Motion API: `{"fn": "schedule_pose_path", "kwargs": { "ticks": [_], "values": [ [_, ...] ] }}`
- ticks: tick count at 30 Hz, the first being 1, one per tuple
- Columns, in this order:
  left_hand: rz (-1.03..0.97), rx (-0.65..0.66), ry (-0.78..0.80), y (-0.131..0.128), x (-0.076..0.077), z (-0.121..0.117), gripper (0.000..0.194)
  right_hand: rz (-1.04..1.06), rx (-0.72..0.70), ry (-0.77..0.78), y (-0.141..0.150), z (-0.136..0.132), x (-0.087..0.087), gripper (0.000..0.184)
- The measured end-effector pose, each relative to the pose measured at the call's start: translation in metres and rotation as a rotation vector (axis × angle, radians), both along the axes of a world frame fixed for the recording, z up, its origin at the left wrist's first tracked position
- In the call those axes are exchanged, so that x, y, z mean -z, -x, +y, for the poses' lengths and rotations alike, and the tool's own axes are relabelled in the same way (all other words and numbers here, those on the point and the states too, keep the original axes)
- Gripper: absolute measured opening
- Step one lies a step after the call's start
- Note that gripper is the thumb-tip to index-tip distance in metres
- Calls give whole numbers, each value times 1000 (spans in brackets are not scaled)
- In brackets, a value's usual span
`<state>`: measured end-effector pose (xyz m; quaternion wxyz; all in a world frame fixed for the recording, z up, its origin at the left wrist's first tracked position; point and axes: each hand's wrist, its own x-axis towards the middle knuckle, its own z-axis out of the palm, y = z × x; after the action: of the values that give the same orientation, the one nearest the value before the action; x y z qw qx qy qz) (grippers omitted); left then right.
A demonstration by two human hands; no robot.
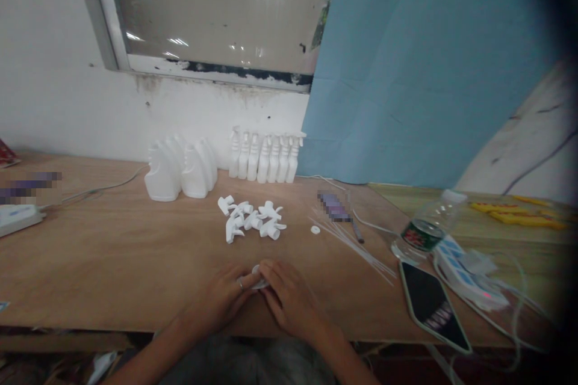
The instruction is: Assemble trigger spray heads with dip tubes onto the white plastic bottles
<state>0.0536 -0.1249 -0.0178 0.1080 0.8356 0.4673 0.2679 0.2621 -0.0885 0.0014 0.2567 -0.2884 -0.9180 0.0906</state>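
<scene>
Close to the table's front edge, my left hand (230,289) and my right hand (285,293) come together around a small white spray trigger head (259,282). Fingers of both hands are closed on it and hide most of its shape. A ring sits on a left finger. Just beyond my hands lies a loose pile of white spray trigger heads (253,221). To the right of the pile are a small white ring (315,230) and several thin clear tubes (356,248).
White handled bottles (163,177) and a row of slim spray bottles (265,159) stand at the back wall. On the right are a water bottle (422,231), a phone (432,307) and a power strip (467,280) with cables. Another power strip (18,219) lies far left.
</scene>
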Motion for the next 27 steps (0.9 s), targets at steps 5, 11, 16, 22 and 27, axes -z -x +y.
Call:
{"fn": "schedule_pose_path", "kwargs": {
  "ticks": [5,11,16,22,27],
  "values": [
    [-22,23,-6,-1,0,1,43,62,-27,170,2,-6,-14,50],
    [26,-41,0,-1,11,2,34,205,-93,349,-17,5,-13,46],
    [-23,-42,-18,-2,10,1,28,298,225,90,-65,45,-18,24],
    [-22,-24,-29,-2,5,0,27,-153,835,-243,-147,82,-8,23],
    [-5,-25,-12,-1,5,-1,26,-336,1098,-143,-176,86,11,29]
  ]
}}
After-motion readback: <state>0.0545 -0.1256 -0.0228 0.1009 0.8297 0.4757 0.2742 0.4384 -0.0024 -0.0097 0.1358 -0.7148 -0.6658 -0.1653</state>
